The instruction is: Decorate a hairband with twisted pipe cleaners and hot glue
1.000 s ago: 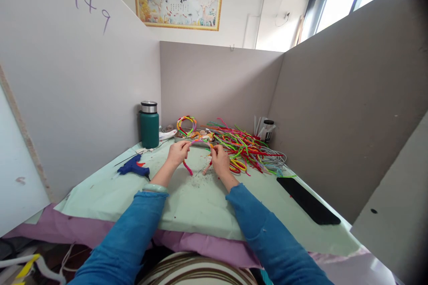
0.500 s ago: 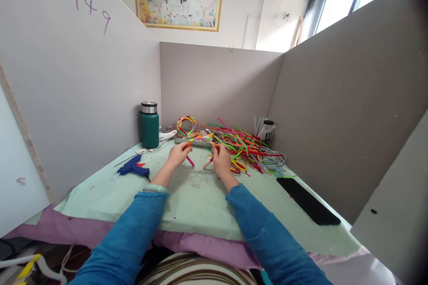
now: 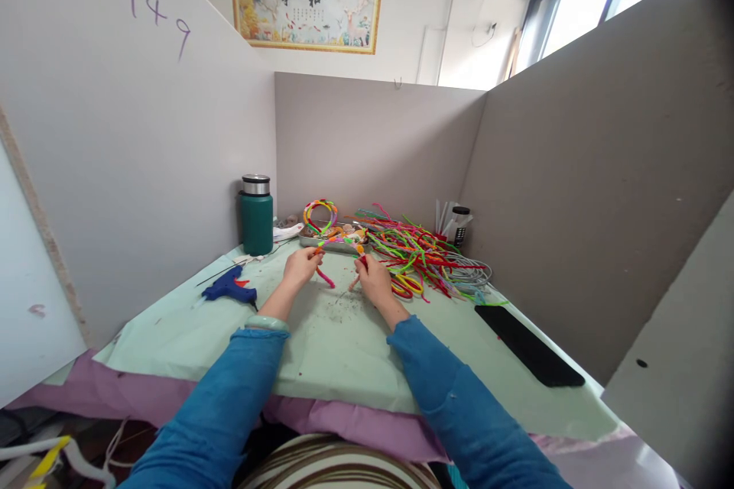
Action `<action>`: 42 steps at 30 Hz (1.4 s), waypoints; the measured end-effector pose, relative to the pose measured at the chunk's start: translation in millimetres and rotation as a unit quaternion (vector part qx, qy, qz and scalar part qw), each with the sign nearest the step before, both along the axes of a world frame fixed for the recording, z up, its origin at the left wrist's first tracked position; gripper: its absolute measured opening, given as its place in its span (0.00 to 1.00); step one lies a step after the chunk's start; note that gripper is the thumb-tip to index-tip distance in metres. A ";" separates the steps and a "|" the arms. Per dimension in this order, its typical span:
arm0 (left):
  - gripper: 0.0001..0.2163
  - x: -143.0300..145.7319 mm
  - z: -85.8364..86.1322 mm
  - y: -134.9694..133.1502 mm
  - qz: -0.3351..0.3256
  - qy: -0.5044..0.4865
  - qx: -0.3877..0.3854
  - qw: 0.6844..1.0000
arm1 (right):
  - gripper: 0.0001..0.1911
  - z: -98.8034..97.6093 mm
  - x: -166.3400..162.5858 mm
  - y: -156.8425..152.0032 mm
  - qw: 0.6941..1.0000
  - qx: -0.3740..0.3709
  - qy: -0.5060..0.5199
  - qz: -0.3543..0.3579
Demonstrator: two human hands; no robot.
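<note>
Our left hand [image 3: 302,267] and right hand [image 3: 375,280] pinch opposite sides of the colourful band [image 3: 333,240], likely to steady its arch; the glue gun [image 3: 227,286] lies left of our grip.

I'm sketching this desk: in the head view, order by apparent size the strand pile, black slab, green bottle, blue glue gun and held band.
1. Strand pile
2. Black slab
3. Green bottle
Unsure: blue glue gun versus held band, which is partly hidden.
</note>
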State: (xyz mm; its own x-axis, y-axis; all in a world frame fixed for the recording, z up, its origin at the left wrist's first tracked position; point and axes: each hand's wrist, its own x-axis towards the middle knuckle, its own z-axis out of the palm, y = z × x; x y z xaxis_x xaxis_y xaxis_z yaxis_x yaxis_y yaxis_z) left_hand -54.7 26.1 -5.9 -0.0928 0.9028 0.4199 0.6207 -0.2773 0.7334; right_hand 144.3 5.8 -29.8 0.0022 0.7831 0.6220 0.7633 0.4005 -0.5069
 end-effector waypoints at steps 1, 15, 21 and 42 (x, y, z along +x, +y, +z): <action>0.10 0.2 -0.3 0.4 0.007 0.000 0.004 1.000 | 0.11 -0.1 0.1 0.3 1.000 -0.005 0.003 0.004; 0.19 8.4 3.8 -2.8 -0.026 -0.070 0.101 0.992 | 0.13 -3.8 -0.6 6.4 0.993 -0.020 0.102 0.063; 0.14 15.2 3.3 -6.7 -0.134 -0.175 0.030 0.975 | 0.14 -2.9 -1.9 4.4 0.991 -0.023 0.103 0.079; 0.11 29.7 6.2 -16.9 -0.098 -0.108 0.038 0.989 | 0.08 17.8 -34.2 -9.9 0.969 0.224 -0.096 -0.041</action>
State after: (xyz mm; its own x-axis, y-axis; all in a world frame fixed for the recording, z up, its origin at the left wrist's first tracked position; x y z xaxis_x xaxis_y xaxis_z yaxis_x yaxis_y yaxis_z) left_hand -25.0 9.2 0.3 -0.0141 0.8790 0.4766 0.3812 -0.4359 0.8153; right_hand 110.1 -4.1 -12.0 -0.0961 0.4368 0.8944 0.8653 0.4808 -0.1418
